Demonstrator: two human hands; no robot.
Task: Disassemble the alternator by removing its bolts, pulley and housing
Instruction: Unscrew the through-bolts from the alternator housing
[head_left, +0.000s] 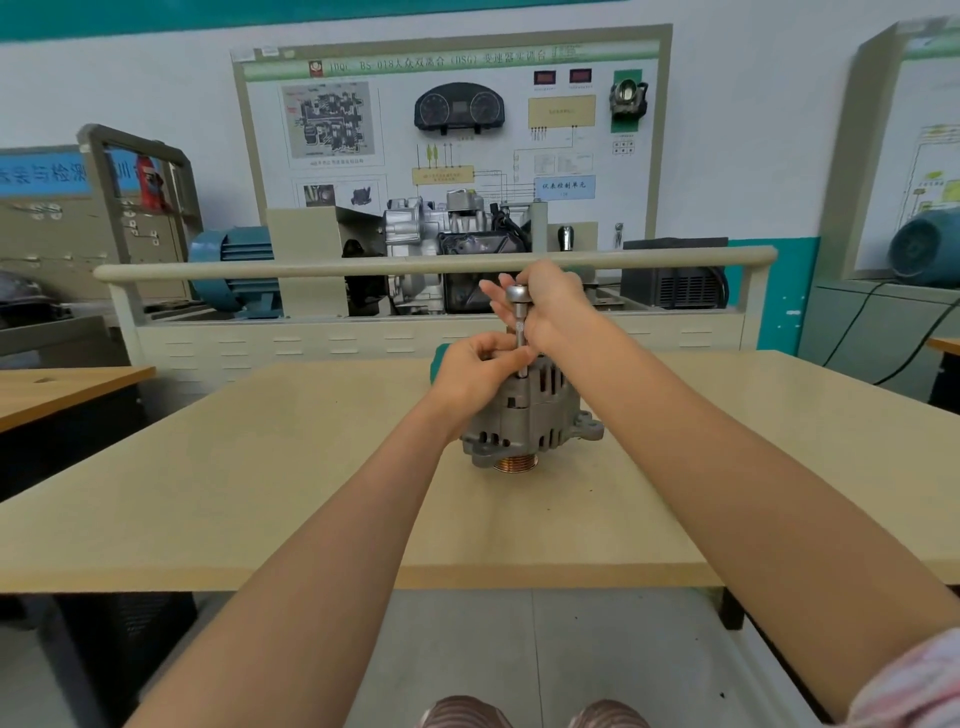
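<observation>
Two bare forearms reached from the camera toward the alternator (530, 415), which stood pulley (514, 462) down on the tabletop (260, 467). A socket driver (521, 332) stood upright, its long axis vertical, tip down on the alternator's top, directly below the right hand (550, 306). That grip wrapped the driver's head from the far side, fingers curled round it. The left hand (478, 369), just below and nearer the housing, pinched the shaft low down, steadying it. The bolt itself was hidden; loosening it probably came next.
</observation>
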